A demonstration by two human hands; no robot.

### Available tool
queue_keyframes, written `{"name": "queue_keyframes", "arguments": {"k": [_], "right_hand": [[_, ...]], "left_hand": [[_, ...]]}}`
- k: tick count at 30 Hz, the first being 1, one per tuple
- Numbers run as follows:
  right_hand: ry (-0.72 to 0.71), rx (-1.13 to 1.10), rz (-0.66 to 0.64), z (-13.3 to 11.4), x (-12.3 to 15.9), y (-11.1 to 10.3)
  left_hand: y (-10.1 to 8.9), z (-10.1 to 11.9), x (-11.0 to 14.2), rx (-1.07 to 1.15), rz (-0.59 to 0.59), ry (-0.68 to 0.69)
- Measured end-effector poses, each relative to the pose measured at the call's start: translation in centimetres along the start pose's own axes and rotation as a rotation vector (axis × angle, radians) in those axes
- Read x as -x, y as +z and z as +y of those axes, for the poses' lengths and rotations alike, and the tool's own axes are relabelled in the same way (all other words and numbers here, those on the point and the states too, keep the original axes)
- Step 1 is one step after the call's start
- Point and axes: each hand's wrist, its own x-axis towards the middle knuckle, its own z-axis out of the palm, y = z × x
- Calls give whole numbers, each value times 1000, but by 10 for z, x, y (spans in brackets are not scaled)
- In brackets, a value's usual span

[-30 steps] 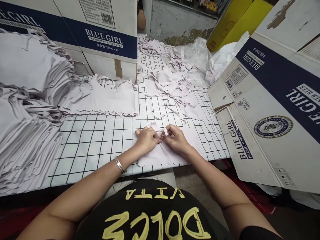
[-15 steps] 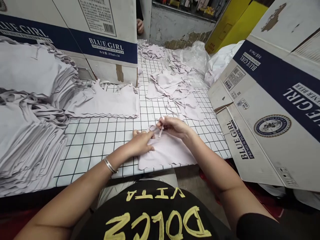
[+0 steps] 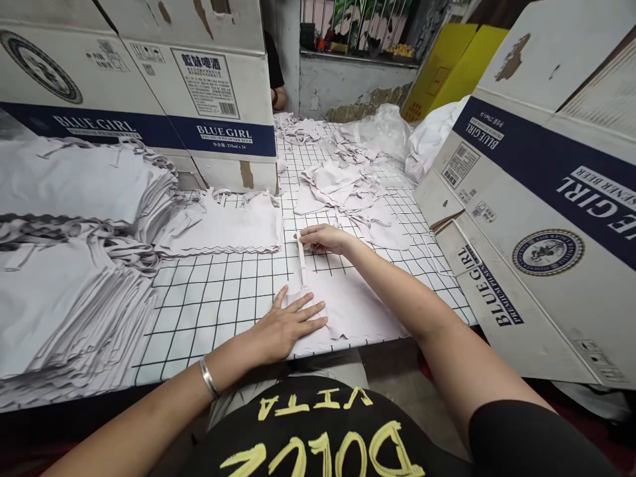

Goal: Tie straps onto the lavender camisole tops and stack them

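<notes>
Left fingers (image 3: pixel 303 310) flat on fabric piece (image 3: pixel 358 311); strap (image 3: pixel 301 255) pinched by right.

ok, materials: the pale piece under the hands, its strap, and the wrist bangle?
Pale piece: looks like thin matte knit fabric; lies limp and flat, scalloped edge. Strap, pulled straight by the right hand: same soft cloth, probably elastic. Bangle on the left hand wrist: shiny silver, likely metal.

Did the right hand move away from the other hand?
Yes. The right hand slid away from the body, several squares up the grid tablecloth, stretching the strap out. The left hand lies flat on the fabric piece.
</notes>
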Motion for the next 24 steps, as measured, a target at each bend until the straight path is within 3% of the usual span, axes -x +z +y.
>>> {"name": "queue_keyframes", "arguments": {"k": [3,6,9,11,13,16,19,22,24], "right_hand": [[17,-48,-71,-2,-5,2],[43,45,42,-2,-10,11],[-49,376,259,-10,-9,7],[-176,662,493,-20,-2,-13],[-234,801,700,-29,11,-47],[-136,822,848,-30,37,-103],[-122,804,664,-13,54,-128],[-288,828,410,9,46,-115],[-349,862,356,16,31,-99]], "left_hand": [[-4,0,-2,11,15,20],[-5,-1,-2,3,19,38],[-5,-3,5,-16,50,-4],[-4,-6,15,-28,51,-62],[-4,-7,24,-47,43,-124],[-7,-1,23,-72,103,-157],[-13,18,-4,-23,115,13],[-12,43,-47,77,57,233],[-4,54,-71,133,-4,309]]}}
